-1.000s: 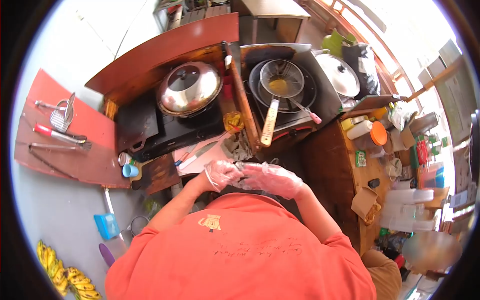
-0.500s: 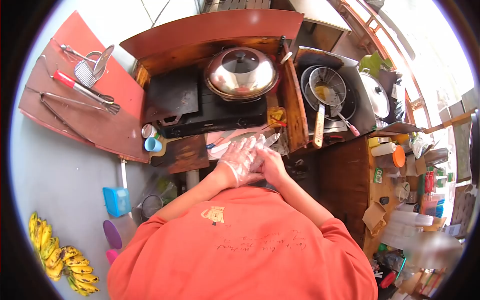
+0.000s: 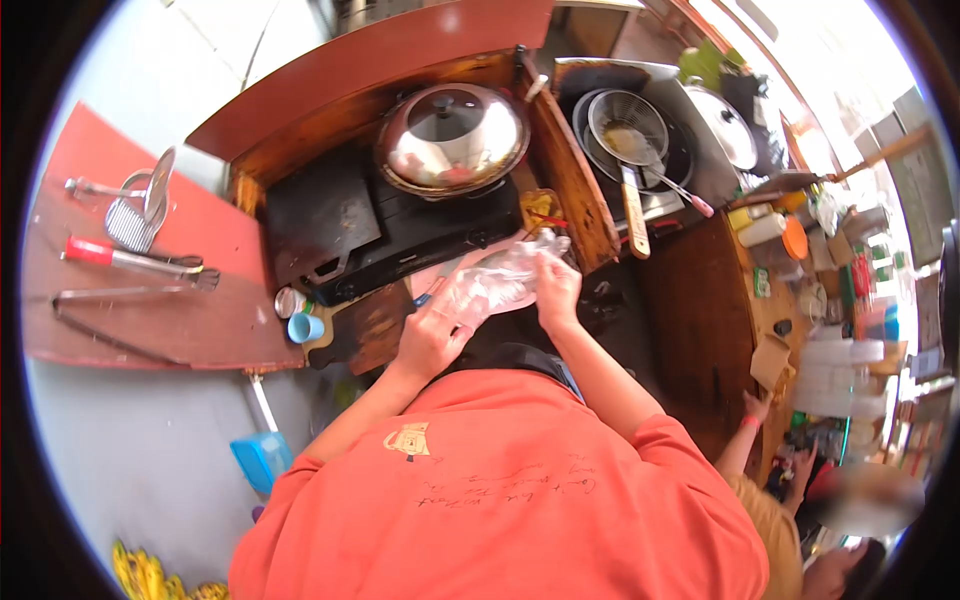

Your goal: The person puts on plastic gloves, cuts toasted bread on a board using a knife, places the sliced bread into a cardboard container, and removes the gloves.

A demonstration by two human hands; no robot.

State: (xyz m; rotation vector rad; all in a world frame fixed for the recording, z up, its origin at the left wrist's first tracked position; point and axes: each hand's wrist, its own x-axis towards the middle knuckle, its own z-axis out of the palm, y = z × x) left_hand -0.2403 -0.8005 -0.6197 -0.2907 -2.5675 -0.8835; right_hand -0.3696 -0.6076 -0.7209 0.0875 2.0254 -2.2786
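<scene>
A clear plastic glove (image 3: 495, 282) is stretched between my two hands in front of my waist. My left hand (image 3: 430, 338) is closed at its near left end, with the back of the hand and the wrist bare; the crumpled plastic partly hides its fingers. At the far right end, my bare right hand (image 3: 557, 295) pinches the film, which bunches above its fingers. Beneath lies a pink board (image 3: 450, 268), partly covered by the glove, with a blue-handled tool (image 3: 424, 298) at its left.
Ahead is a black stove (image 3: 440, 235) carrying a lidded pan (image 3: 452, 140). A strainer (image 3: 628, 125) rests over a wok to the right. Utensils, including tongs (image 3: 130, 292), lie on the left shelf. Another person's arm (image 3: 738, 448) reaches toward the cluttered right counter (image 3: 745, 330).
The glove has slid off my left wrist and the back of that hand. My hands have moved apart, stretching it. My view has shifted, and another person has appeared at lower right.
</scene>
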